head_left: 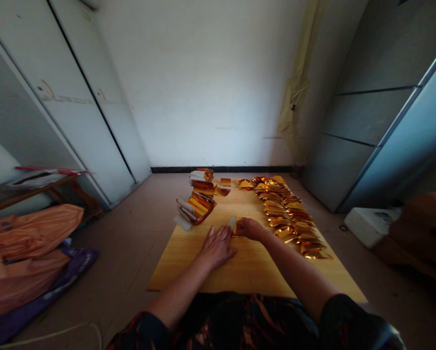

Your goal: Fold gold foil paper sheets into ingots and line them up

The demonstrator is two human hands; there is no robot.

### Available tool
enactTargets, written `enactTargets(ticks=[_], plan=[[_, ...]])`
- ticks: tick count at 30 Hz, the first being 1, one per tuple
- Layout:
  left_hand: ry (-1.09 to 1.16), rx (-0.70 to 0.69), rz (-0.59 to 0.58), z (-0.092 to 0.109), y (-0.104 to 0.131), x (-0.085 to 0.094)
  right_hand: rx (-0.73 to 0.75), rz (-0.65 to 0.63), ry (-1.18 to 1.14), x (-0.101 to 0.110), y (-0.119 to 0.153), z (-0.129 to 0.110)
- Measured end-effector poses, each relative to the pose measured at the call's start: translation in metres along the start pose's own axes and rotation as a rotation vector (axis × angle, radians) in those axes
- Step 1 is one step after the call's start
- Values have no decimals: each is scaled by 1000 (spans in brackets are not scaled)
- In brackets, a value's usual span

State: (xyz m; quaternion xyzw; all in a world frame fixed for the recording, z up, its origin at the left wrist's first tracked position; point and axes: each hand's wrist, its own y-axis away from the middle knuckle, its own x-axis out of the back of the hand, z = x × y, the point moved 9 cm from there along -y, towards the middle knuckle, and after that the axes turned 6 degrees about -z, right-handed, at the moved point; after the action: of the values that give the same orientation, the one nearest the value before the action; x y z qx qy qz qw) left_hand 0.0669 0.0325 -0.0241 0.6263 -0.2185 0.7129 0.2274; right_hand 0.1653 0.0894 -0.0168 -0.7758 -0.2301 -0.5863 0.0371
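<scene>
My left hand (218,247) lies flat on the pale wooden board (177,257), fingers stretched out and fingertips at a small sheet of gold-and-white foil paper (233,223). From the other side, my right hand (250,228) pinches the sheet's right edge, its fingers closed. Part of the sheet is hidden under both hands. Beyond my left hand are fanned stacks of foil paper (200,204), with a loose sheet (225,183) beside them. To the right of my right hand, folded gold foil pieces (276,211) lie in overlapping rows.
The far wall (203,97) stands behind the board. White cabinets (75,97) rise on the left, with orange bags (31,233) on the floor before them. A refrigerator (363,116) and a white foam box (367,224) stand on the right.
</scene>
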Motion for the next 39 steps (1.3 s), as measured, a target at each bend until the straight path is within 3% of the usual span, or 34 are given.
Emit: enactTargets(ticks=[10, 30, 39], plan=[[-23, 60, 17, 6, 2, 2, -21, -5, 39, -2, -3, 3], [48, 4, -70, -2, 7, -3, -23, -29, 129, -4, -4, -1], [38, 44, -47, 1, 8, -4, -27, -28, 229, 0, 2, -9]])
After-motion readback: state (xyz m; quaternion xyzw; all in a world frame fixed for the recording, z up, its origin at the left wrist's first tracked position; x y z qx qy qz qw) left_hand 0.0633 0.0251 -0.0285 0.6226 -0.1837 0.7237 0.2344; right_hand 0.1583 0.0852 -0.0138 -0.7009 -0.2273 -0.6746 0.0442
